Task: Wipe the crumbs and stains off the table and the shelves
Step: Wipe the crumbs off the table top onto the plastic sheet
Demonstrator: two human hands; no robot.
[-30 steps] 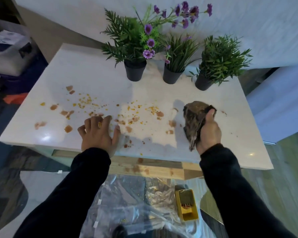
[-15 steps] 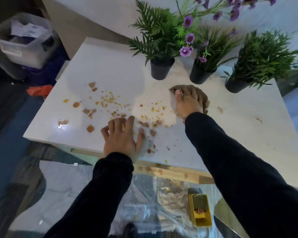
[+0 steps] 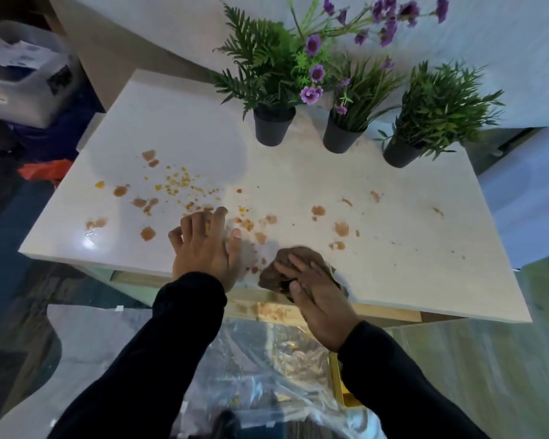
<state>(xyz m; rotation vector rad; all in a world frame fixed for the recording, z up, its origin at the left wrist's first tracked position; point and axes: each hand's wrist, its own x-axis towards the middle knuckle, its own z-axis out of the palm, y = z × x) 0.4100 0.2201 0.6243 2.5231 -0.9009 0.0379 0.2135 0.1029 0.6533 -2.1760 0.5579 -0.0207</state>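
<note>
The white table carries yellow crumbs on its left half and brown stains spread across the middle. My left hand lies flat on the top near the front edge, fingers spread, among the crumbs. My right hand presses a crumpled brown cloth down at the table's front edge, just right of my left hand. A wooden shelf with stains shows below the edge.
Three potted plants stand in a row along the back of the table. Clear plastic sheeting and a yellow box lie on the floor below. A grey storage bin sits at the far left.
My right hand dragged the cloth from near the plant pots back to the front edge, clearing crumbs from the middle. My left hand stayed flat in place.
</note>
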